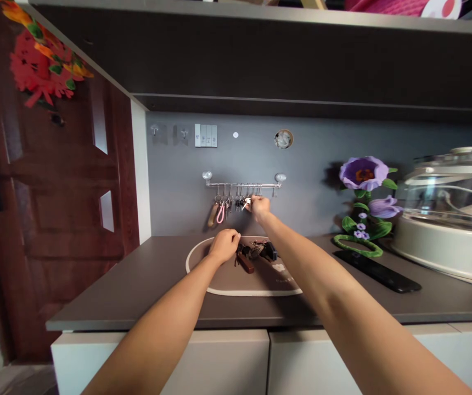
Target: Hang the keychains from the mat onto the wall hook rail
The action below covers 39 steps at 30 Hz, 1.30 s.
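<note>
A metal hook rail [243,185] is fixed to the grey wall, with several key sets [230,204] hanging from it, among them a pink loop [220,213] and a tan fob [212,215]. At the rail's right half, my right hand [260,208] pinches a bunch of keys [247,203] just under the hooks. My left hand [224,245] is held over the brown mat [215,282] with its fingers curled together; anything inside them is hidden. Beside it on the mat lies a pile of keys [254,250] with a brown leather fob [245,263].
A shelf [260,60] overhangs the counter [137,291]. To the right stand a purple flower ornament [363,174], a black phone-like slab [378,271] and a white appliance [437,241] with a clear cover. A dark red door [67,230] is on the left.
</note>
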Each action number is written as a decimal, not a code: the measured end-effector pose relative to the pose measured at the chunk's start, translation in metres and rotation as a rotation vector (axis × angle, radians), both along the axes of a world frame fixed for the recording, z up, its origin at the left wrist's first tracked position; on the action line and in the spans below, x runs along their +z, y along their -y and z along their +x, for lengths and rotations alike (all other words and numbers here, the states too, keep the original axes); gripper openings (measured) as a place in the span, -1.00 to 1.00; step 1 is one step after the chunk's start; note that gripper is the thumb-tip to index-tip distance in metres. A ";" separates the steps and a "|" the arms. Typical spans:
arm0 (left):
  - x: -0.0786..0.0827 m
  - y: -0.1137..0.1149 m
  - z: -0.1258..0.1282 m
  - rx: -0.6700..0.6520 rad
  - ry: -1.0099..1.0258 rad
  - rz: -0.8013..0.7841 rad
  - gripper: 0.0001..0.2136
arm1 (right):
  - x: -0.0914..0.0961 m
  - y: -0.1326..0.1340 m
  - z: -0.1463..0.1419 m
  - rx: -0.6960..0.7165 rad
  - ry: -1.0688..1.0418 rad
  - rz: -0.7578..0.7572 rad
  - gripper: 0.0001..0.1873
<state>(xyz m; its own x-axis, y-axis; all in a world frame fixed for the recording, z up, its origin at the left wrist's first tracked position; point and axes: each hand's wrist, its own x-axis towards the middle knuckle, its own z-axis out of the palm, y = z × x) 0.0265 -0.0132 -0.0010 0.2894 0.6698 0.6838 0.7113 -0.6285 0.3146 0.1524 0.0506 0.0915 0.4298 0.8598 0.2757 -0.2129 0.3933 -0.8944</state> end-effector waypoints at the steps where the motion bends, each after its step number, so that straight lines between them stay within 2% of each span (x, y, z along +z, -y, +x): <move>1: 0.000 0.000 0.000 -0.002 0.000 0.000 -0.74 | -0.002 0.000 0.001 0.011 0.004 -0.004 -0.79; 8: 0.001 0.001 -0.001 -0.005 -0.002 -0.024 -0.74 | -0.011 0.002 0.004 0.045 0.114 0.003 -0.83; 13: 0.003 0.003 -0.002 -0.021 0.009 -0.042 -0.75 | -0.019 0.006 0.008 0.081 0.168 0.007 -0.96; 16: 0.002 0.003 -0.004 -0.028 0.017 -0.036 -0.75 | -0.027 0.012 0.012 0.074 0.206 -0.016 -0.84; 19: 0.002 0.002 -0.005 -0.042 0.032 -0.041 -0.75 | -0.034 0.019 0.017 0.003 0.289 -0.037 -0.74; 23: 0.002 0.003 -0.008 -0.080 0.062 -0.067 -0.79 | -0.039 0.033 0.022 -0.056 0.425 -0.026 -0.73; 30: 0.002 0.005 -0.011 -0.127 0.049 -0.105 -0.81 | -0.055 0.061 0.027 0.077 0.503 0.013 -0.77; 35: 0.001 0.006 -0.012 -0.106 0.002 -0.146 -0.78 | -0.076 0.075 0.034 0.066 0.716 0.099 -0.79; 39: -0.001 0.006 -0.012 -0.096 -0.046 -0.176 -0.77 | -0.082 0.082 0.036 0.040 0.971 0.180 -0.80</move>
